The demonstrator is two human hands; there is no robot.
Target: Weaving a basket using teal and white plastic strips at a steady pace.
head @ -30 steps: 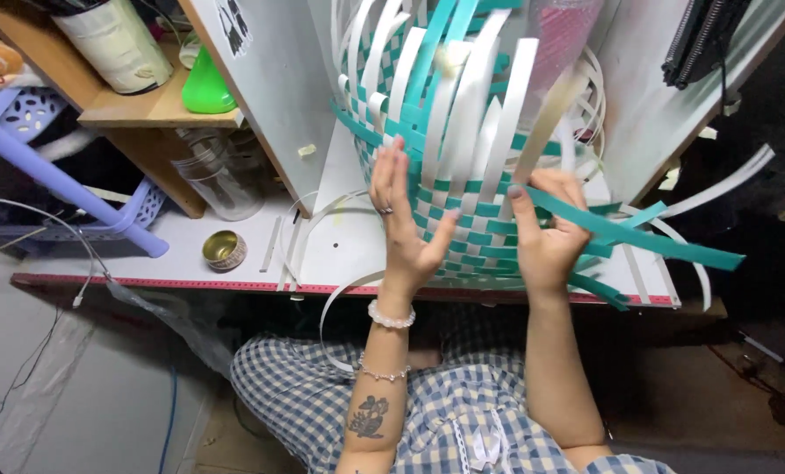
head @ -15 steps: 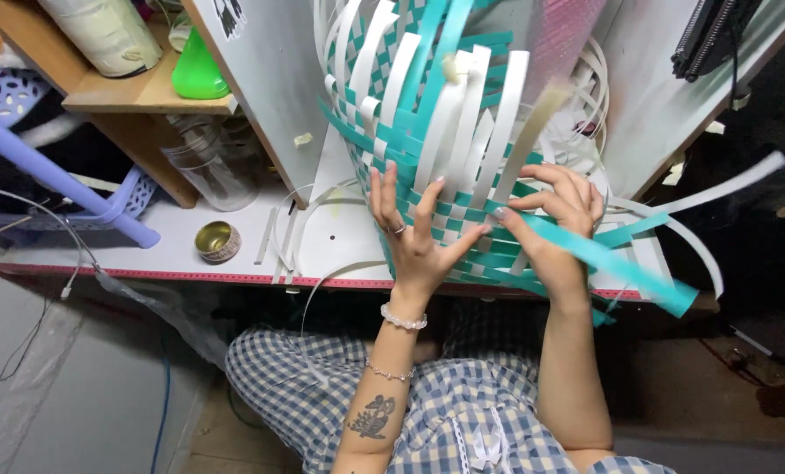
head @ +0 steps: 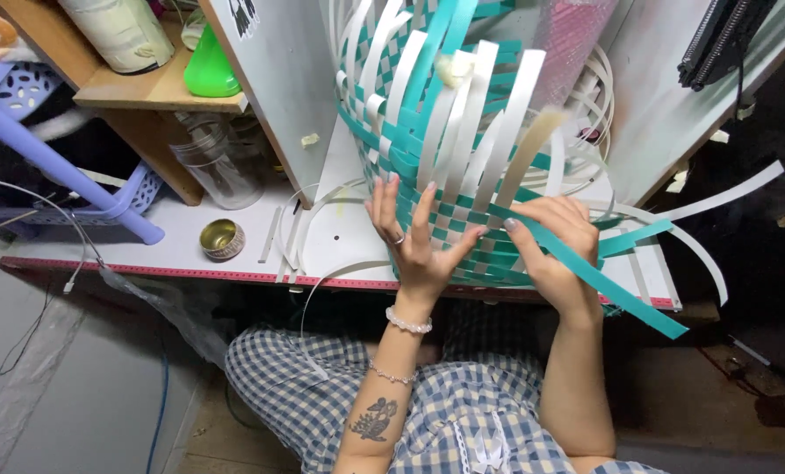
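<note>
White worktable (head: 234, 250), wooden shelf (head: 138, 92), grey floor (head: 85, 395)

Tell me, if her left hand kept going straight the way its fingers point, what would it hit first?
The left hand already lies with its fingers spread on the woven basket, so it would press straight into the basket's teal and white wall. Depth is hard to judge from above.
</note>
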